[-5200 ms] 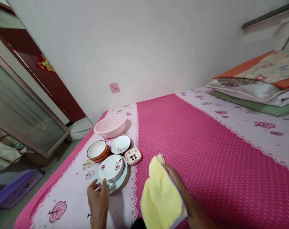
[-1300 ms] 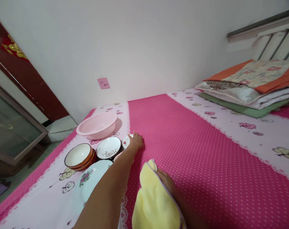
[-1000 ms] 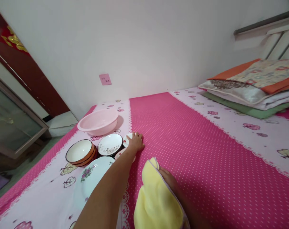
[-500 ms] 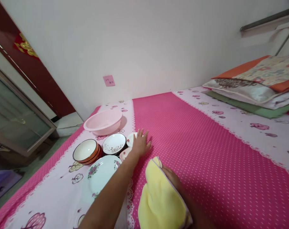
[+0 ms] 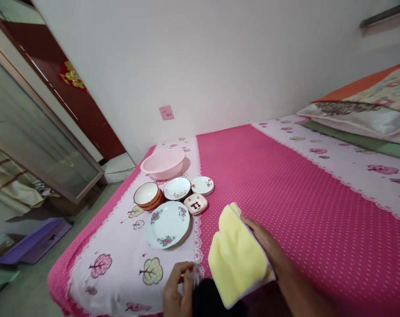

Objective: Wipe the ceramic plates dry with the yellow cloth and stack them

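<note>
A yellow cloth (image 5: 238,255) with a pale purple edge is bunched up in my right hand (image 5: 264,240), whose fingers are mostly behind it. My left hand (image 5: 178,288) is low by the bed's near edge with its fingers curled. Something pale and see-through shows at its fingertips, too blurred to name. Beyond my left hand are a stack of large flowered plates (image 5: 168,224), a stack of orange bowls (image 5: 147,195), a stack of white dishes (image 5: 176,188), small round plates (image 5: 202,185) and small square dishes (image 5: 195,204).
A pink basin (image 5: 163,164) stands behind the dishes, near the wall. The bed has a pink and white patterned cover (image 5: 272,176). Folded bedding and a pillow (image 5: 361,116) lie at the far right. A purple container (image 5: 38,242) is on the floor at left.
My left hand has drawn back from the small round plates to the bed's near edge, and its spread fingers have curled. My right hand still holds the yellow cloth. The view has shifted left.
</note>
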{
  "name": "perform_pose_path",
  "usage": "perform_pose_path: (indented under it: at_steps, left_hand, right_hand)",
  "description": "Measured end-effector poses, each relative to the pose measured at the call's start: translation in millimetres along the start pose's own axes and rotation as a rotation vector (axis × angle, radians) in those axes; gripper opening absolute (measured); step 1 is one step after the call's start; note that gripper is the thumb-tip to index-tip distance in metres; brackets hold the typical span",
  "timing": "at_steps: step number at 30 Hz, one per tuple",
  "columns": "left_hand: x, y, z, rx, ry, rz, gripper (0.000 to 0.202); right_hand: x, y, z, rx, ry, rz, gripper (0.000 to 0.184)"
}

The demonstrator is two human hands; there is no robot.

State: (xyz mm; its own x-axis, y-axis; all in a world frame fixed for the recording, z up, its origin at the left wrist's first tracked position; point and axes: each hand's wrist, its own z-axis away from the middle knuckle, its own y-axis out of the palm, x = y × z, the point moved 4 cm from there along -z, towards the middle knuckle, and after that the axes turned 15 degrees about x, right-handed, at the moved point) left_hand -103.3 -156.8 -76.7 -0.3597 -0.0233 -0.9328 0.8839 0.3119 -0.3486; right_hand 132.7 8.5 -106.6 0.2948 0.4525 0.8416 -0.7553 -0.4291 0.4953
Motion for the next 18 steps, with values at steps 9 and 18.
perform_pose_path:
  at_steps: [9,18]
  left_hand:
    - [52.6,-7.3,12.4,0.024,-0.421,0.51,0.052]
    - [44.8,-73.0,-48.4,-0.272,-0.365,0.259,0.058]
  right_hand:
    - [-25.8,-22.8,12.1,-0.205,-0.058,0.057,0.032]
    - [-22.4,-19.6,34.8,-0.03,0.061,-0.166,0.042]
